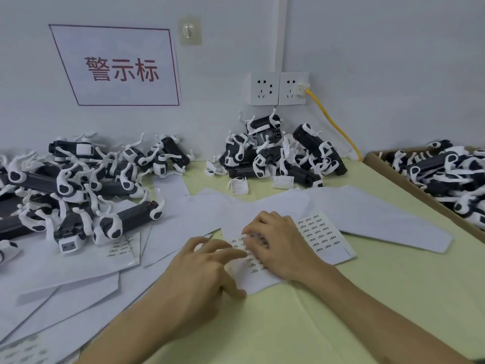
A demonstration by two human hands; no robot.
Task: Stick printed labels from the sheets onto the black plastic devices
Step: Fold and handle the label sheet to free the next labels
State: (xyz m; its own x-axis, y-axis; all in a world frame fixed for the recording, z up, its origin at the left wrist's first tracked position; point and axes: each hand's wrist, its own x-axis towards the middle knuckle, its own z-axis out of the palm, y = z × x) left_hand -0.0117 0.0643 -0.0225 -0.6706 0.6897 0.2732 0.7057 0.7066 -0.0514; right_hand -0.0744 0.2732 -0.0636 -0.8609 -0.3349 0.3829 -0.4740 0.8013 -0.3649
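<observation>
Head view, label sheet (320, 233) lying near-left to far-right, left hand (202, 271) spread pressing it, right hand (277, 241) grip unclear

left hand (207, 269): fingers extended, palm down | right hand (275, 243): fingers curled, tips down

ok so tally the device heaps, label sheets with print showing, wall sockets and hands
device heaps: 3, left, middle, right in the box
label sheets with print showing: 2, under the hands, under the left heap
wall sockets: 2
hands: 2, left hand, right hand
total: 9
</observation>
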